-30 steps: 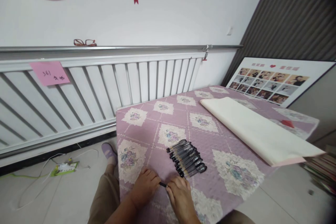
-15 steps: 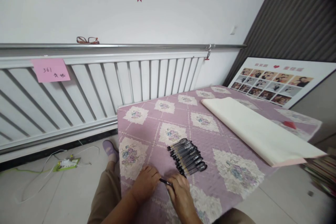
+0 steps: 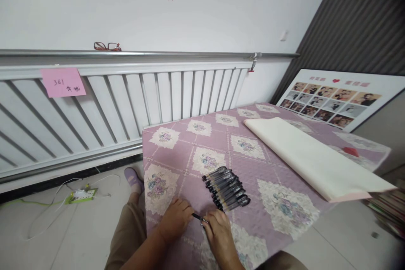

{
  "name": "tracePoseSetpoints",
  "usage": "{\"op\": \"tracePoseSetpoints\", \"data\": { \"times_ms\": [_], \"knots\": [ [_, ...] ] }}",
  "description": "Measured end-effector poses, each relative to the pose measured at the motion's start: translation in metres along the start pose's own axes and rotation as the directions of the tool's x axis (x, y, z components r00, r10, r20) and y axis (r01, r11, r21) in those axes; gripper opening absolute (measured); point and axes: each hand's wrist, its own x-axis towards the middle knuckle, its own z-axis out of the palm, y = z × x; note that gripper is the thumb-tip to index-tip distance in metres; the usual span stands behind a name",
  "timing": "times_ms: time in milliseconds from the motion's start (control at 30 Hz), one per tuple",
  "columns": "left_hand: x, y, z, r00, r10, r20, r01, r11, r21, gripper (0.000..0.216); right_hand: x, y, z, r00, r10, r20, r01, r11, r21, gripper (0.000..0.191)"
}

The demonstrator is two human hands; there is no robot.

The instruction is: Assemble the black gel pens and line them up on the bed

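Observation:
Between my two hands is a black pen (image 3: pixel 196 216), held low over the near side of the purple floral cloth (image 3: pixel 186 177). My left hand (image 3: pixel 177 219) is closed at the pen's left end, its fingertips pressed together there. Fingers of my right hand (image 3: pixel 219 232) wrap round the other end and hide much of it; a small ring-like shape shows by the right fingertips. Just beyond my right hand, several black-capped gel pens (image 3: pixel 226 187) lie side by side in a slanting row on the cloth.
A folded cream sheet (image 3: pixel 303 156) lies across the right of the table, with a red piece (image 3: pixel 350 151) behind it. A photo board (image 3: pixel 335 97) leans at the back right. The white radiator (image 3: pixel 177 93) runs behind; a power strip (image 3: pixel 81 195) is on the left floor.
My hands have barely moved. The right fingers have shifted a little on the pen, and a ring-like shape now shows at their tips. The row of pens is unchanged.

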Motion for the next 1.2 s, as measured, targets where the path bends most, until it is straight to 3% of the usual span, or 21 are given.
{"op": "tracePoseSetpoints", "data": {
  "times_ms": [200, 433, 633, 800, 1033, 1200],
  "knots": [
    [0.0, 0.0, -0.002, 0.992, -0.123, -0.042, 0.12, 0.992, -0.049, 0.015, 0.0, 0.0, -0.001, 0.998, 0.062, 0.016, -0.062, 0.998, -0.03, 0.005],
    [0.003, 0.003, -0.013, 0.942, -0.328, -0.077, 0.321, 0.943, -0.088, 0.018, -0.002, 0.002, -0.004, 0.994, 0.109, -0.026, -0.111, 0.99, -0.085, 0.005],
    [0.004, 0.003, -0.021, 0.978, -0.206, -0.013, 0.204, 0.973, -0.111, 0.02, 0.0, 0.0, -0.003, 0.997, 0.073, -0.015, -0.074, 0.991, -0.108, 0.007],
    [0.004, 0.003, -0.022, 0.981, -0.192, -0.011, 0.19, 0.976, -0.108, 0.021, 0.001, 0.0, -0.003, 0.997, 0.078, 0.004, -0.077, 0.991, -0.113, 0.009],
    [0.002, 0.003, -0.022, 1.0, -0.027, 0.012, 0.028, 0.991, -0.13, 0.014, 0.002, -0.003, -0.002, 0.998, 0.008, 0.07, 0.0, 0.994, -0.11, 0.009],
    [0.004, 0.011, -0.023, 0.999, 0.026, 0.027, -0.022, 0.991, -0.134, 0.019, 0.003, -0.004, -0.002, 0.996, -0.004, 0.091, 0.013, 0.995, -0.095, 0.008]
  ]
}}
